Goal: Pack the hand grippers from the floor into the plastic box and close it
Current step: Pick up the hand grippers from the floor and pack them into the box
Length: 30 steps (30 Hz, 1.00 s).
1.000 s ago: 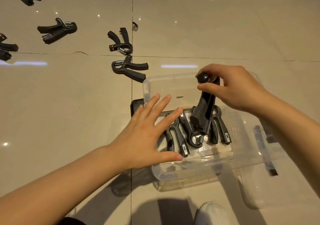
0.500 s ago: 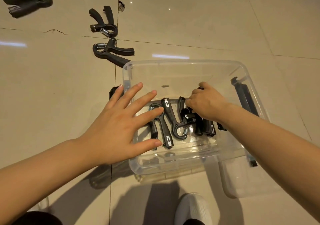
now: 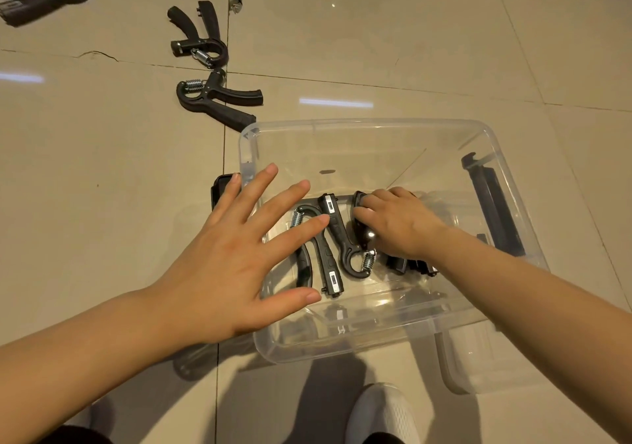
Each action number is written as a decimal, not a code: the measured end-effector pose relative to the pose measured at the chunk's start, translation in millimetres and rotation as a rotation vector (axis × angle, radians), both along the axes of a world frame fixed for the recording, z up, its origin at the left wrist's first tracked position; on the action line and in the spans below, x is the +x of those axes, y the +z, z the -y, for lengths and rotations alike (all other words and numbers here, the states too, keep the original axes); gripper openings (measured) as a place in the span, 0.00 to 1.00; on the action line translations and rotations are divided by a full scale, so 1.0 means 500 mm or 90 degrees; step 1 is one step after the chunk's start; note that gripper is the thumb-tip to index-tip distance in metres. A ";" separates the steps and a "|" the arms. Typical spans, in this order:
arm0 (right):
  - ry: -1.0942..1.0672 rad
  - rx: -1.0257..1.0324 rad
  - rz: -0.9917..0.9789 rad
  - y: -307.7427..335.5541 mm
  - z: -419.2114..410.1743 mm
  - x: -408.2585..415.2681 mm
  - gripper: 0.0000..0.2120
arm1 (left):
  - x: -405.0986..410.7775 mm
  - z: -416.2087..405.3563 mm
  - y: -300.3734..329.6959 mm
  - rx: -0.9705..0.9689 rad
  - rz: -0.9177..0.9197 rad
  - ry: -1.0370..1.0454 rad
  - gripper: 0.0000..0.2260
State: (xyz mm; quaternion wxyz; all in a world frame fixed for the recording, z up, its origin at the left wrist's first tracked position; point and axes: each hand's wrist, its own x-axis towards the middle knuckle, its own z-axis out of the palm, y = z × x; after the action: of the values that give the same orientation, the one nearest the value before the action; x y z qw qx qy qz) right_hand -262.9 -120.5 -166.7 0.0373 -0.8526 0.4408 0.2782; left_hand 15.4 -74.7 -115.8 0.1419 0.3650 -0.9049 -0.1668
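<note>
The right hand (image 3: 396, 224) is clamping a hand gripper (image 3: 367, 235) low in the plastic box (image 3: 376, 125), while the spread left hand (image 3: 222, 265) is hovering nearer the floor grippers (image 3: 215, 101) lying far-left.

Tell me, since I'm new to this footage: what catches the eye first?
The clear box at centre, with black grippers lying on its bottom. The right hand reaches in among them, gripping one, while the left hand hovers spread over the box's left edge. More grippers lie on the floor, upper left.

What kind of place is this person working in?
Probably an indoor room, perhaps a home or workroom: glossy beige floor tiles reflecting ceiling lights, a clear plastic box set on the floor, and hand grippers scattered around.
</note>
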 end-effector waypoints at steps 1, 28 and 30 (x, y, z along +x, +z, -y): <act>0.038 0.007 0.019 0.000 -0.003 0.010 0.23 | 0.001 0.001 0.000 0.000 0.003 -0.002 0.30; -0.174 0.069 -0.085 0.017 0.021 -0.081 0.28 | 0.000 0.001 0.007 0.025 0.046 0.006 0.30; -0.195 0.101 -0.072 0.007 0.021 -0.082 0.28 | 0.000 0.001 0.008 0.028 0.045 0.010 0.30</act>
State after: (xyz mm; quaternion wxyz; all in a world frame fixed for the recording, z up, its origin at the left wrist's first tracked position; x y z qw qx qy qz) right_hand -303.8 -131.2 -163.2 0.1214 -0.7527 0.5439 0.3505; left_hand 15.3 -75.0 -111.8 0.1031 0.3808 -0.9025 -0.1725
